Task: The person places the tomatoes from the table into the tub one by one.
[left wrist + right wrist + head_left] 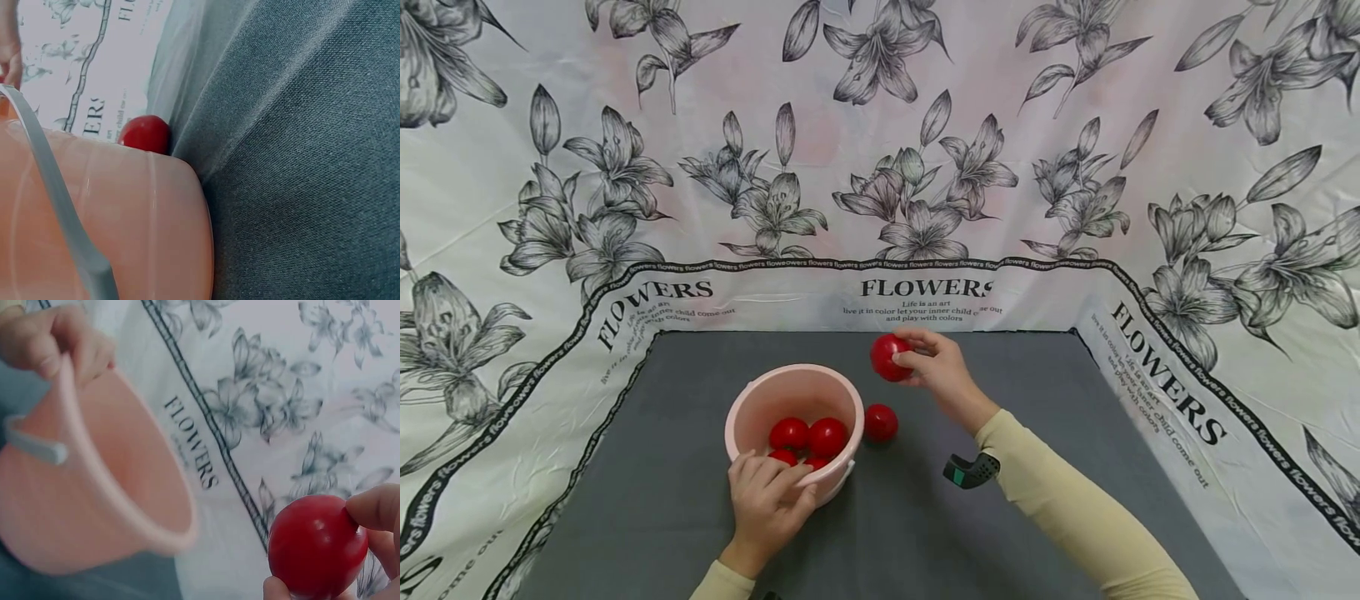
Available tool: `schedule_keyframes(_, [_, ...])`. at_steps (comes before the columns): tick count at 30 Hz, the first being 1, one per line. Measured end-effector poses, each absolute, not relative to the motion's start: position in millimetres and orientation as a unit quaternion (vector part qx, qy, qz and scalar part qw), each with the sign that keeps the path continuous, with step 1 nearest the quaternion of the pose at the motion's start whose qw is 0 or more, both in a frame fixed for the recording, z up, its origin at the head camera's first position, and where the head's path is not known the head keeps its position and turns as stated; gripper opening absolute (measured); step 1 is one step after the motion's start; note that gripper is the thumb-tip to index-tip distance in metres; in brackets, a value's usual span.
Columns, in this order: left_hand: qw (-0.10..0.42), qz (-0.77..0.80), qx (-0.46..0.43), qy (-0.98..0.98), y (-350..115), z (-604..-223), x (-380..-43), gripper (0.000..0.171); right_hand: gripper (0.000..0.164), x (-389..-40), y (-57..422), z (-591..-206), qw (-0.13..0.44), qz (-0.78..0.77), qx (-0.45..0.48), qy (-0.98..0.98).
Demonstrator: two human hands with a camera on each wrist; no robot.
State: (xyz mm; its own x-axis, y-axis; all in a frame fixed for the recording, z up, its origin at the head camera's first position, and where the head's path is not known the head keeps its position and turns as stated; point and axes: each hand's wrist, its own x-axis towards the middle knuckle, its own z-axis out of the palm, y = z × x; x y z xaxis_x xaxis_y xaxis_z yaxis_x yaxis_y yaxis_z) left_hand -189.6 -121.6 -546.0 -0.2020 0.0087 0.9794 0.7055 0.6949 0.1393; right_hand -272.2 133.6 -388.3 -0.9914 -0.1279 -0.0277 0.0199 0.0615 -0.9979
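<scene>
My left hand [766,502] grips the near rim of a pink bucket [754,410], fingers curled over the edge. Inside the bucket lie several glossy red balls [827,437], fruit-like in look. Up and to the right of it, my right hand [949,375] pinches another red ball [315,547] between thumb and fingers, raised above the table. One more red ball [881,423] sits on the table against or close beside the bucket's right side. The bucket's pale handle [59,194] hangs down its outer wall in the left wrist view.
A dark grey cloth [1000,533] covers the table. White sheeting [820,300] with black flower drawings and lettering rises behind and along both sides. A dark strap with a green patch [972,472] is on the right wrist.
</scene>
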Motion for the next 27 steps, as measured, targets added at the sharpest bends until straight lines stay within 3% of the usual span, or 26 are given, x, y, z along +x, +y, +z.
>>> schedule_keyframes(9, [0.580,-0.307,-0.254,-0.710,-123,-546,-190,0.032,0.040,-269,79,-375,0.083,-0.669,-0.081,0.734])
schedule_keyframes(17, [0.568,-0.307,-0.245,-0.723,-123,-548,-189,0.036,0.037,-263,36,-395,0.150,-0.627,-0.106,0.758])
schedule_keyframes(27, [0.574,-0.304,-0.249,-0.718,-122,-546,-190,0.038,0.032,-262,6,-427,0.169,-0.557,-0.104,0.806])
